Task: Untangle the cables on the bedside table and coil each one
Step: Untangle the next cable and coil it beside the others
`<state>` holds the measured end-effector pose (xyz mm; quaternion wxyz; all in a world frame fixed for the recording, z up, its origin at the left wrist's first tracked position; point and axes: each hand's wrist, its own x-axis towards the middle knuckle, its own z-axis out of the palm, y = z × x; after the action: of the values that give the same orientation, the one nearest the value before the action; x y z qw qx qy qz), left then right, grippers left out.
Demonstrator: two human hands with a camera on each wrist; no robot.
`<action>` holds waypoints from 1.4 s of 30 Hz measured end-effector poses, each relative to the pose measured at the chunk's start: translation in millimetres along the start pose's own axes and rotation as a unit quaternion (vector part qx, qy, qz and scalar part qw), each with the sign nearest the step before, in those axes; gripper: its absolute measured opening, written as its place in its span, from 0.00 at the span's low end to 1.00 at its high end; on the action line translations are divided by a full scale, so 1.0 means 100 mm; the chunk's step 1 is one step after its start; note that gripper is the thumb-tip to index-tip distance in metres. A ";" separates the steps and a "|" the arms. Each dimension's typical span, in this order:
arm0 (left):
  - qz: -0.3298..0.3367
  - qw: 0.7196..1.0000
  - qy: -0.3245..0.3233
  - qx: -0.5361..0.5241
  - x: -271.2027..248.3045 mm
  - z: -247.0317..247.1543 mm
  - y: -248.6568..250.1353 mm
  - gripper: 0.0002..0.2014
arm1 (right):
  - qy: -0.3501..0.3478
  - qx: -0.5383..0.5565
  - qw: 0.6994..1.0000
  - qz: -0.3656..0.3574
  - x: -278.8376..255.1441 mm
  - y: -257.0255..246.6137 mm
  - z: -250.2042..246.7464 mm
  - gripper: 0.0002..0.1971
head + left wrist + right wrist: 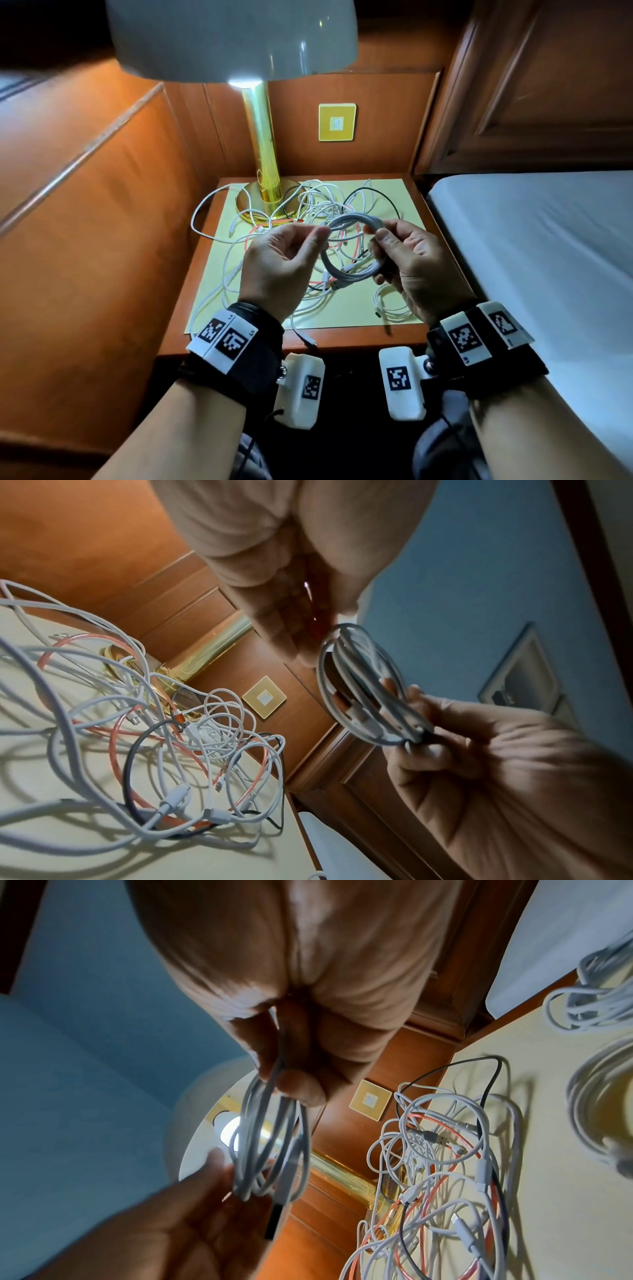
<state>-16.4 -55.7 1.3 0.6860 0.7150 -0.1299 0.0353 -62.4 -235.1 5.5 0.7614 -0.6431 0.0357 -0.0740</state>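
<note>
A white cable coil (352, 246) hangs above the bedside table (342, 337), held between both hands. My right hand (404, 253) grips its right side with thumb over fingers; seen from the right wrist, the loops (270, 1137) hang from that pinch. My left hand (308, 240) pinches the coil's upper left edge, fingertips (301, 653) against the loops (359, 691). Under the hands a tangle of white, orange and black cables (318, 209) sprawls over the table top, also seen in the left wrist view (178, 750) and the right wrist view (445, 1164).
A brass lamp (263, 154) stands at the table's back left, cables looping round its base. Another coiled white cable (390, 308) lies at the front right of the table. A bed (548, 257) borders the right side; wood panels close the left and back.
</note>
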 end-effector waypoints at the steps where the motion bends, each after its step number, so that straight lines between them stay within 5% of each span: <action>1: -0.006 1.000 -0.016 -0.005 -0.01 0.00 0.01 0.05 | 0.004 -0.001 1.000 -0.001 0.01 0.01 0.00 0.10; 5: -0.030 0.999 -0.019 -0.016 -0.01 0.02 -0.03 0.09 | -0.011 -0.007 1.000 0.003 0.02 0.04 0.06 0.10; 9: -0.143 0.968 -0.001 -0.205 0.00 0.08 0.02 0.10 | -0.028 0.001 1.000 0.003 0.03 0.04 0.11 0.10; 14: -0.172 0.944 -0.044 -0.277 0.04 0.06 0.05 0.22 | -0.014 0.016 1.000 0.011 0.04 0.02 0.10 0.10; 18: -0.154 0.955 -0.084 -0.241 0.01 0.07 0.07 0.08 | 0.014 -0.010 1.000 0.011 0.04 0.04 0.08 0.10; 25: -0.141 0.979 -0.124 -0.077 -0.02 0.07 0.07 0.16 | 0.052 -0.100 0.992 -0.063 0.02 0.12 0.03 0.09; 33: -0.143 0.986 -0.091 -0.005 -0.02 0.04 0.03 0.11 | 0.106 -0.142 0.976 -0.126 0.01 0.12 0.07 0.08; 42: -0.202 0.970 -0.083 -0.110 -0.04 -0.04 0.09 0.14 | 0.105 -0.101 0.982 -0.123 -0.02 0.09 0.19 0.07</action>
<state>-21.8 -51.2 9.2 0.7404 0.6469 -0.0424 -0.1776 -61.3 -214.3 -0.3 0.6699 -0.7045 0.0432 -0.2302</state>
